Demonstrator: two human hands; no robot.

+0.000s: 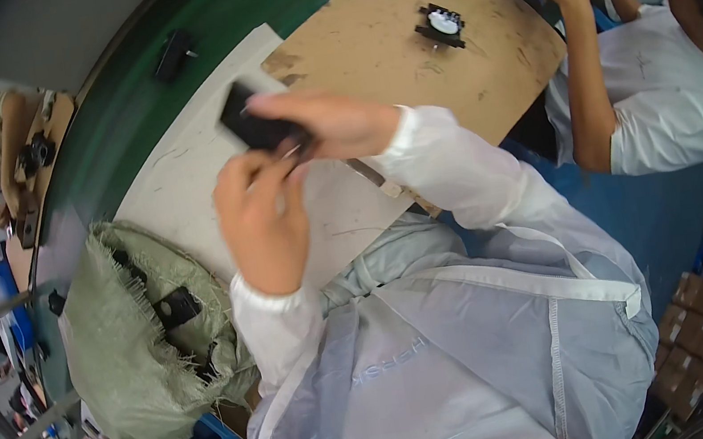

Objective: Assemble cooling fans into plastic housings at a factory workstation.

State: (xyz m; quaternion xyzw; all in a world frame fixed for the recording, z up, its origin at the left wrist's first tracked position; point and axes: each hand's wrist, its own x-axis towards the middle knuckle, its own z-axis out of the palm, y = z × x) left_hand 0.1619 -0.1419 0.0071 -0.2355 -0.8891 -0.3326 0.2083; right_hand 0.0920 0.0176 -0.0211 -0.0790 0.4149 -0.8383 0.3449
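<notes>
In my right hand (pixel 338 120) is a black rectangular plastic piece (pixel 252 121), gripped with the thumb on top and held above the pale sheet. It is smeared by motion, so its exact kind does not show. My left hand (pixel 264 223) is closed at the piece's lower end, fingertips pinched together close to the right hand's fingers. Whatever lies in that pinch is too blurred to make out. Below both hands the pale sheet (pixel 176 186) covers part of the table.
A green woven sack (pixel 117 342) with black parts (pixel 177 307) inside stands at left. A black device (pixel 174 56) lies on the green tabletop (pixel 227 8). Black-and-white assemblies (pixel 441 25) rest on a brown board (pixel 343 32). A co-worker (pixel 637 80) sits at right; stacked cartons (pixel 700 332) are lower right.
</notes>
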